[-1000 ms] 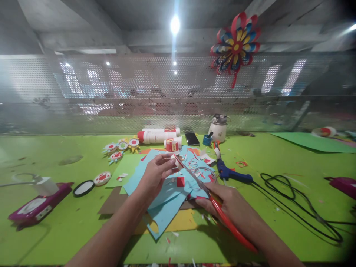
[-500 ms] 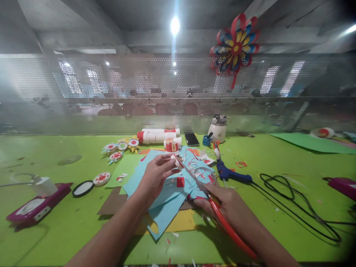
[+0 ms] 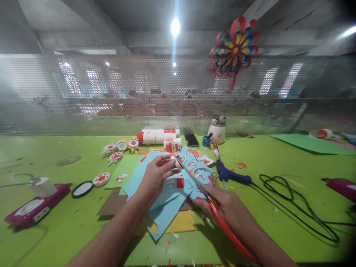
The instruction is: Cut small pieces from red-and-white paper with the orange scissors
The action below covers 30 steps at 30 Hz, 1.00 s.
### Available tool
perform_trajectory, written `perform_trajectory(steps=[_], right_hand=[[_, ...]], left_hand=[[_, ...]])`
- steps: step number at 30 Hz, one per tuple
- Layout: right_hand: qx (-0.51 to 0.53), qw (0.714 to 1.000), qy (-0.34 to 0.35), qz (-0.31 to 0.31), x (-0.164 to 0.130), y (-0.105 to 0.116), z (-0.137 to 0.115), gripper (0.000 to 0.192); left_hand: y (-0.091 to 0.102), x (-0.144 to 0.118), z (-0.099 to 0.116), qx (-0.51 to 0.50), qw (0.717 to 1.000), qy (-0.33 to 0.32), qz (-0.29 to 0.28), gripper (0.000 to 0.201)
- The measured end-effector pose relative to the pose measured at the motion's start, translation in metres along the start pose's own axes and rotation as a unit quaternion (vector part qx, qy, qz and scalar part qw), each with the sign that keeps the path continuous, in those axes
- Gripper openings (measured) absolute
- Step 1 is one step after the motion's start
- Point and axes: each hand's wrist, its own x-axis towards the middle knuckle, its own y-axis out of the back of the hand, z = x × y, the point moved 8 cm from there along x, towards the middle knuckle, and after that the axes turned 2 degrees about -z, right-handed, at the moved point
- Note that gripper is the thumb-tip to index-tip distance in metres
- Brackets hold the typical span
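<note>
Between the fingertips of my left hand [image 3: 156, 174] is a small piece of white paper [image 3: 177, 162] with a red edge. My right hand [image 3: 219, 202] grips a pair of scissors [image 3: 205, 193] with long red handles. The blade tips reach up to the white piece, touching or very near it; whether the blades are parted I cannot tell. Below both hands lie overlapping light blue paper sheets [image 3: 167, 218] strewn with red and white scraps. A small red paper square [image 3: 180, 182] rests on the blue paper under the scissors.
A blue glue gun [image 3: 235, 176] with a looping black cable [image 3: 300, 202] lies to the right. Paper cups [image 3: 158, 137], a phone [image 3: 191, 139] and a bottle [image 3: 217, 129] stand or lie at the back. On the left are paper medallions [image 3: 115, 157], a black-rimmed disc [image 3: 82, 189] and a purple power strip [image 3: 39, 207].
Very little differs. Both hands, the paper piece and the scissors keep nearly the same position, and the view has shifted slightly.
</note>
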Motion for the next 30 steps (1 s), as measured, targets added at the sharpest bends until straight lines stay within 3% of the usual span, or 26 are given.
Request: perform_trajectory(steps=[20, 30], right_hand=[[0.022, 1.000, -0.015, -0.017, 0.0040, 0.0042, 0.0029, 0.032], [0.046, 0.999, -0.003, -0.024, 0.0051, 0.0054, 0.0009, 0.030]], left_hand=[[-0.0023, -0.0004, 0.0042, 0.005, 1.000, -0.016, -0.021, 0.029], [-0.0055, -0.0028, -0.0008, 0.015, 1.000, 0.007, -0.017, 0.026]])
